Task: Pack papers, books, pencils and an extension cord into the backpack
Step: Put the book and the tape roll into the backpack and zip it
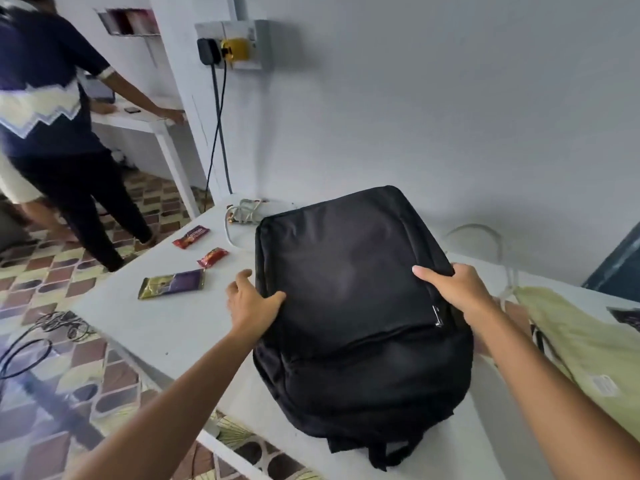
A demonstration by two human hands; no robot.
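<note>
A black backpack (353, 306) lies flat on the white table (166, 327), zipped shut, its straps hanging over the near edge. My left hand (251, 301) grips its left side, thumb on top of the fabric. My right hand (453, 285) grips its right side near the silver zip pull (437, 315). A white extension cord (242, 213) lies coiled behind the backpack's far left corner. No papers, books or pencils are in view.
Three snack packets (171, 284) lie on the table left of the backpack. A pale yellow-green cloth bag (585, 348) lies at the right. A person (52, 126) stands at the far left by another table. Wall sockets (230, 46) with plugs are above; cables lie on the floor.
</note>
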